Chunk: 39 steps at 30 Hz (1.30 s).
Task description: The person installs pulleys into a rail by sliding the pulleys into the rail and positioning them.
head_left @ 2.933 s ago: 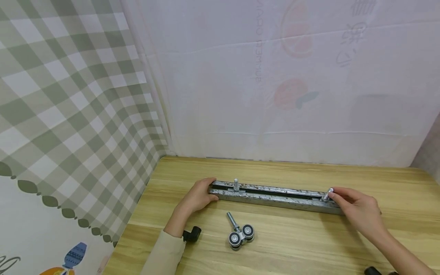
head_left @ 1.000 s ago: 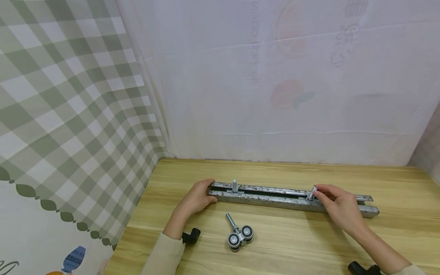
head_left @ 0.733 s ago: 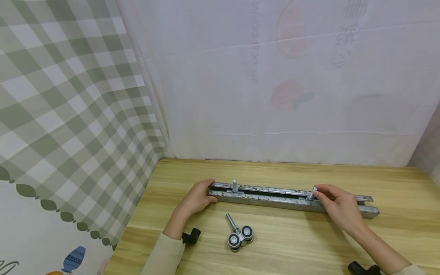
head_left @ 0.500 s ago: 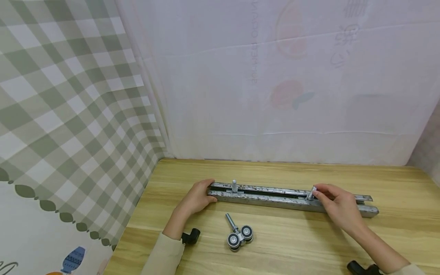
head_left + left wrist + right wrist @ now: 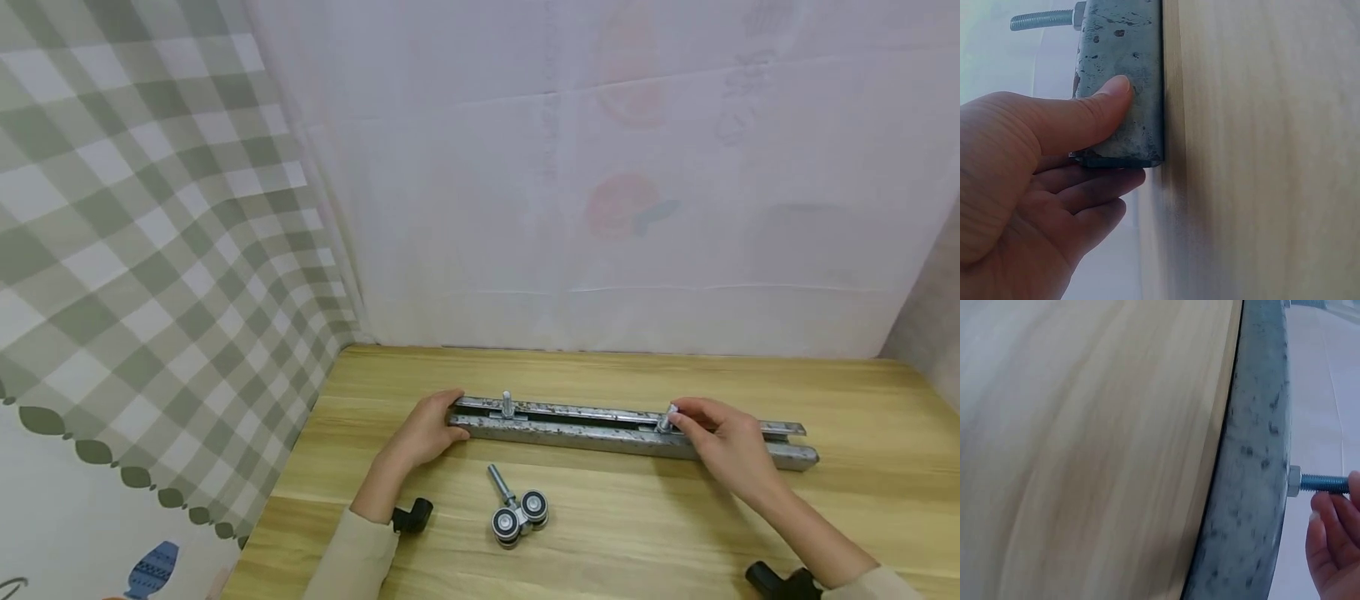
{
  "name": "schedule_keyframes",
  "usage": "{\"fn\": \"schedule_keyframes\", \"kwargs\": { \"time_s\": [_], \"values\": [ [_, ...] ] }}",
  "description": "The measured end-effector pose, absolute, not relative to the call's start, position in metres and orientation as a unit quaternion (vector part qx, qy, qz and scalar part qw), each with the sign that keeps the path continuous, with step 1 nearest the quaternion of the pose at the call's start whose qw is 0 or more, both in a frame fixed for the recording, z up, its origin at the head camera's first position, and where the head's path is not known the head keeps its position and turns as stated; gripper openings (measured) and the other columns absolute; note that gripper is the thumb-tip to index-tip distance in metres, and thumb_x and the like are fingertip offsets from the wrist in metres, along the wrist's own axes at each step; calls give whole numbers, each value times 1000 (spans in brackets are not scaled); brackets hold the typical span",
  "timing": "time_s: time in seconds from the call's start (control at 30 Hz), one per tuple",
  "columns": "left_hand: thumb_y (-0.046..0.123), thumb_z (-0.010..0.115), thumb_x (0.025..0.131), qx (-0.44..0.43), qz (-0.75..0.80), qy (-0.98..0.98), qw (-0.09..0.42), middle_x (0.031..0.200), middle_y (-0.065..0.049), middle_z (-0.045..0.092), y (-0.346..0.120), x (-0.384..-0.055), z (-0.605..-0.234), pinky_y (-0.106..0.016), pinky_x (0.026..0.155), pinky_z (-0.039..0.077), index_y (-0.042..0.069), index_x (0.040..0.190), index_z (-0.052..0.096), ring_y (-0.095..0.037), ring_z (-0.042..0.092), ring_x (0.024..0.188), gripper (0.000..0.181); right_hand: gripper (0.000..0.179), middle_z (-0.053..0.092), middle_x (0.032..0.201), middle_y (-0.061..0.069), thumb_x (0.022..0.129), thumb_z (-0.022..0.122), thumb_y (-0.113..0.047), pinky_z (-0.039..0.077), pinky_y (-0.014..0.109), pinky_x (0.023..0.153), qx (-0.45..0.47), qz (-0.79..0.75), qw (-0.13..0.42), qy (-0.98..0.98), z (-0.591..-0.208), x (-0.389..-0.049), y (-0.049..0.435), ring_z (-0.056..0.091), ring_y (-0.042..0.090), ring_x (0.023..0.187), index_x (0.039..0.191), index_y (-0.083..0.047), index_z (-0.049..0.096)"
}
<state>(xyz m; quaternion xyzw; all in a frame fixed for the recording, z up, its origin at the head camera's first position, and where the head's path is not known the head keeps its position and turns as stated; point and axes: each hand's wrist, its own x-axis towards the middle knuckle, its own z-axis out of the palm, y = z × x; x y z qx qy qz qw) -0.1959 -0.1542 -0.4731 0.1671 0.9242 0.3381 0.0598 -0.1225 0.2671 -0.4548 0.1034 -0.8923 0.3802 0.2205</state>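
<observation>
A slotted metal rail (image 5: 577,435) lies on the wood-grain desk (image 5: 637,533), running from the centre of the head view toward the lower right, its right end slightly lower in the frame. At its left end is the left hand (image 5: 420,432), whose grip pinches the rail: in the left wrist view the thumb (image 5: 1094,119) presses on the speckled side wall, while the fingers (image 5: 1100,187) reach round the end. The right hand (image 5: 731,450) is right of centre, its grip pinching the right bolt (image 5: 667,418), which rises from the slot and tilts a little rightward. In the right wrist view a hex nut (image 5: 1294,481) sits at that bolt's base, just beside the rail's edge, with the threads between nut and fingertips. The left bolt (image 5: 507,405) stands upright in the slot, near the left hand but apart from it. Below the rail, at lower centre, a wheeled roller (image 5: 517,512) lies on the desk, its threaded stem pointing to the upper left. A green-and-white checked cloth (image 5: 150,167) fills the left side of the frame, and a pale sheet (image 5: 450,208) with a faint reddish fruit print hangs behind the desk.
</observation>
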Motion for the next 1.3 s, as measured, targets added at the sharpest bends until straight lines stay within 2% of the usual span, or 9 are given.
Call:
{"fn": "schedule_keyframes", "kwargs": {
  "time_s": [0.57, 0.87, 1.3],
  "values": [
    [7, 85, 89, 177, 338, 923, 54, 142, -24, 61, -157, -198, -469, -49, 115, 46, -7, 144, 57, -38, 57, 134, 63, 20, 77, 95, 12, 92, 76, 6, 51, 6, 69, 134, 390, 212, -886, -451, -131, 235, 64, -7, 84, 112, 5, 76],
    [7, 84, 90, 172, 344, 921, 60, 143, -24, 60, -158, -195, -470, -50, 114, 46, -7, 144, 56, -38, 56, 134, 63, 20, 77, 96, 10, 94, 76, 2, 52, 8, 68, 118, 393, 187, -893, -450, -132, 229, 65, -4, 82, 113, 4, 76],
    [6, 84, 89, 176, 342, 921, 58, 142, -24, 61, -157, -196, -471, -50, 114, 47, -6, 144, 56, -38, 57, 134, 62, 20, 77, 95, 9, 94, 75, 3, 53, 12, 66, 121, 398, 183, -891, -452, -133, 222, 66, -1, 81, 114, 4, 76]
  ]
}}
